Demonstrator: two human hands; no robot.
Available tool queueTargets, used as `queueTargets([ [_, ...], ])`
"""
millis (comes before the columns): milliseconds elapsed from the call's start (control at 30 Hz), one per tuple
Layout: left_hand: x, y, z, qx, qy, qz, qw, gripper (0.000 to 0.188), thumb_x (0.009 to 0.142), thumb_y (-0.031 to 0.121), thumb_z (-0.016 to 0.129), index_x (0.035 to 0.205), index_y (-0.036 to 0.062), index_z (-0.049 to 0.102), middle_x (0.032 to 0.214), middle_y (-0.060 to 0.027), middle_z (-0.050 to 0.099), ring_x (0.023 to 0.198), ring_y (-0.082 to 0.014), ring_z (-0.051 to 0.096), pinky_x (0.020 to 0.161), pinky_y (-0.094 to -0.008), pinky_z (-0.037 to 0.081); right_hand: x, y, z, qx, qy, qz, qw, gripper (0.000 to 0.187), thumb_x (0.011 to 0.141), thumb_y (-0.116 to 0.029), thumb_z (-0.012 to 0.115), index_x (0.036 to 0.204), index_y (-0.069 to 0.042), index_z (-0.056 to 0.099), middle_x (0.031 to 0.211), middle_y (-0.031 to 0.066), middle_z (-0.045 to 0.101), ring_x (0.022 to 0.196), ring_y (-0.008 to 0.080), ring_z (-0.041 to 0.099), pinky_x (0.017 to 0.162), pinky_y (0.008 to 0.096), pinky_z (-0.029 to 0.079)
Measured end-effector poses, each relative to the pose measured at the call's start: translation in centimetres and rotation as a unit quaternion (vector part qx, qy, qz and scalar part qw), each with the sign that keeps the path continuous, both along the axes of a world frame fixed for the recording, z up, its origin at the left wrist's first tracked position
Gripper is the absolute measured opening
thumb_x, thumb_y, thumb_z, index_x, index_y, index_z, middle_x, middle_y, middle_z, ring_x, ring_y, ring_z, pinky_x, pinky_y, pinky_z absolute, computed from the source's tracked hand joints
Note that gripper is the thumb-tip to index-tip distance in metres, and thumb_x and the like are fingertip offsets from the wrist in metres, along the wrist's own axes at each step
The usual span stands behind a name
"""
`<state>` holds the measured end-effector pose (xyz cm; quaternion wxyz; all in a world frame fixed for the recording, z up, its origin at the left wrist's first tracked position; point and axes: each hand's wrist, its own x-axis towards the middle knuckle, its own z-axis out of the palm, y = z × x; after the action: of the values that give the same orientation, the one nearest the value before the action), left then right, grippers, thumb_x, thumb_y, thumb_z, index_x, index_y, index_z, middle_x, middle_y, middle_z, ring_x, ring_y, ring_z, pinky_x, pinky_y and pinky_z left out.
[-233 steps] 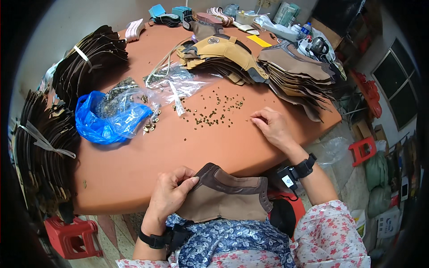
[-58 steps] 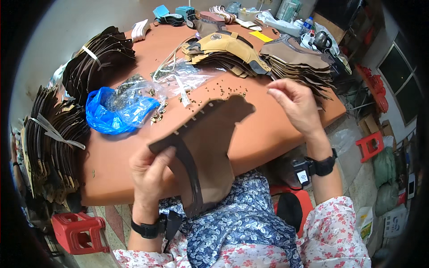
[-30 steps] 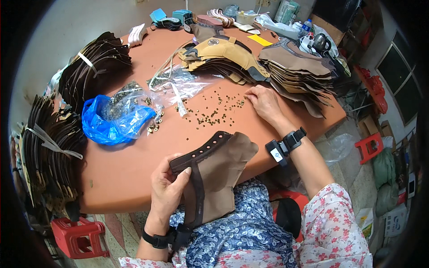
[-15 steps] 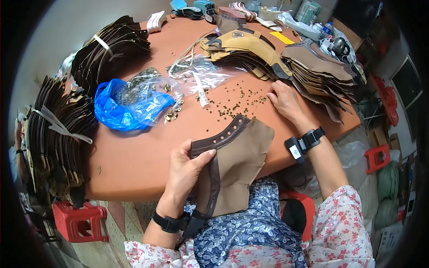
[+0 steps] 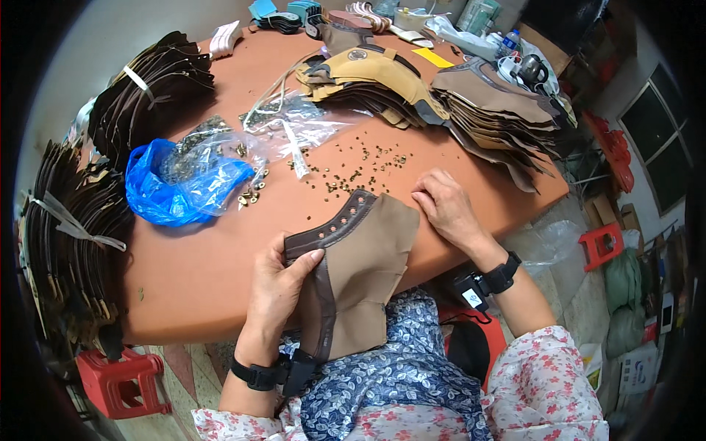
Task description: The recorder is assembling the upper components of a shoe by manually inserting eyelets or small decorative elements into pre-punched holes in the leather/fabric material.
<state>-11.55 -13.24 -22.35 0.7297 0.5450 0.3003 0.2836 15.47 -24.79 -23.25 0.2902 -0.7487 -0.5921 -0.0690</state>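
Note:
My left hand (image 5: 276, 283) grips a brown shoe upper (image 5: 364, 272) by its dark edge strip, thumb on top. A row of several small holes runs along the strip near its upper end. The piece hangs over the table's front edge onto my lap. Just right of it, my right hand (image 5: 445, 209) is raised with thumb and fingertips pinched together; whatever they hold is too small to make out. Beyond the upper, many small brass-coloured eyelets (image 5: 360, 173) lie scattered on the orange table (image 5: 198, 287).
A blue plastic bag (image 5: 158, 195) and clear bags (image 5: 312, 132) of metal fittings lie left of the eyelets. Tied dark stacks (image 5: 62, 242) stand along the left side. Tan uppers (image 5: 382, 77) and brown uppers (image 5: 493, 95) are piled at the back right. Red stools (image 5: 121, 382) stand below.
My right hand has drawn back from the scattered eyelets toward the shoe upper, fingers pinched. My left hand keeps its hold. The whole view has shifted slightly.

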Motion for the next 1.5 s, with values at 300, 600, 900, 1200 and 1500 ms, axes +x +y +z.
queueTargets([
  [300,-0.3,0.1,-0.4,0.025,0.011,0.002,1.000,0.009,0.088,0.000,0.065,0.096,-0.0004,0.062,0.085,-0.0012,0.065,0.073,-0.0059,0.059,0.066,-0.0205,0.049,0.2,-0.2,0.1,-0.009,0.025,0.015,1.000,0.008,0.084,-0.010,0.063,0.085,-0.002,0.061,0.089,0.0116,0.060,0.089,0.0315,0.059,0.075,0.0408,0.048],
  [600,-0.2,-0.1,-0.4,0.026,0.009,0.006,1.000,0.009,0.088,0.001,0.064,0.096,-0.0004,0.061,0.083,-0.0003,0.064,0.073,-0.0056,0.058,0.065,-0.0205,0.048,0.2,-0.7,-0.2,0.008,0.033,0.015,0.999,0.007,0.084,-0.008,0.063,0.086,-0.002,0.061,0.090,0.0118,0.061,0.088,0.0318,0.060,0.076,0.0402,0.049],
  [900,-0.3,0.1,-0.8,0.035,0.012,0.007,0.999,0.009,0.088,0.001,0.064,0.097,-0.0005,0.062,0.084,-0.0003,0.064,0.073,-0.0056,0.057,0.066,-0.0204,0.048,0.5,-1.2,-0.3,0.023,0.062,0.032,0.997,0.007,0.083,-0.006,0.064,0.087,-0.001,0.063,0.091,0.0123,0.063,0.088,0.0319,0.061,0.077,0.0395,0.049],
  [1200,-0.3,0.0,-0.5,0.037,0.022,0.010,0.999,0.010,0.088,0.001,0.064,0.097,-0.0014,0.062,0.085,-0.0011,0.065,0.073,-0.0060,0.058,0.065,-0.0203,0.048,0.5,-1.1,-0.2,-0.001,0.022,0.027,0.999,0.008,0.084,-0.006,0.062,0.089,0.000,0.061,0.093,0.0129,0.062,0.086,0.0317,0.061,0.076,0.0379,0.049],
  [1500,-0.3,0.0,-0.8,0.038,0.014,0.014,0.999,0.010,0.087,0.001,0.065,0.097,-0.0010,0.063,0.084,-0.0007,0.065,0.072,-0.0059,0.058,0.065,-0.0206,0.048,0.3,-1.2,0.1,0.005,0.048,0.038,0.998,0.010,0.083,-0.008,0.064,0.091,-0.002,0.062,0.092,0.0123,0.061,0.089,0.0327,0.060,0.077,0.0403,0.049],
])
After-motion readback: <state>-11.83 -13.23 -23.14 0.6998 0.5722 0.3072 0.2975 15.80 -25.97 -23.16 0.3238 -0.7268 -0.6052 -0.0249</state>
